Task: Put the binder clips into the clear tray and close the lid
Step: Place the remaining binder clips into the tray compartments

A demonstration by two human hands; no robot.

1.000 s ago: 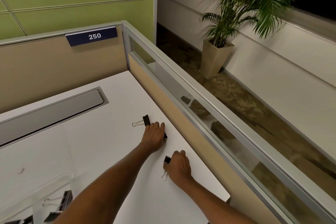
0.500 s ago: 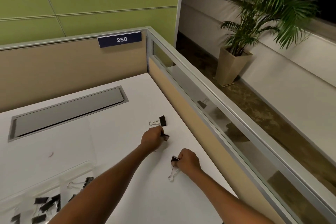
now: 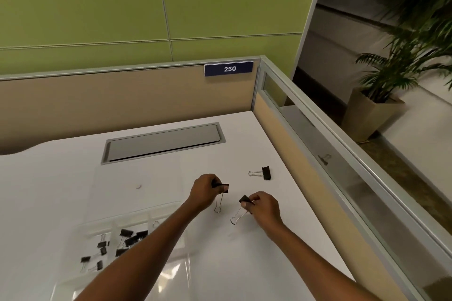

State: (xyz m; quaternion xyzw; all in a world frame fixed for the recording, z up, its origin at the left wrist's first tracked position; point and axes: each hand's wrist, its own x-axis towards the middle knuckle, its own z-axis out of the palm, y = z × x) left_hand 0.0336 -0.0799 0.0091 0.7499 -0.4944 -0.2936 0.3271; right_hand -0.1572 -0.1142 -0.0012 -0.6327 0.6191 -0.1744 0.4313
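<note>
We find the left hand (image 3: 205,190) pinching a black metal binder clip (image 3: 221,187) and the right hand (image 3: 265,205) pinching a second black clip (image 3: 245,200). The silver wire loops of both dangle toward the smooth white desk (image 3: 269,252). A third black clip (image 3: 265,173) lies apart, further back. The clear partitioned plastic tray (image 3: 137,212) sits beside the left forearm, with several clips inside.

Recommendation: carry each clip by its rigid body, since the thin loops swing. Release low over a compartment, or the springy steel may bounce off the hard plastic.
</note>
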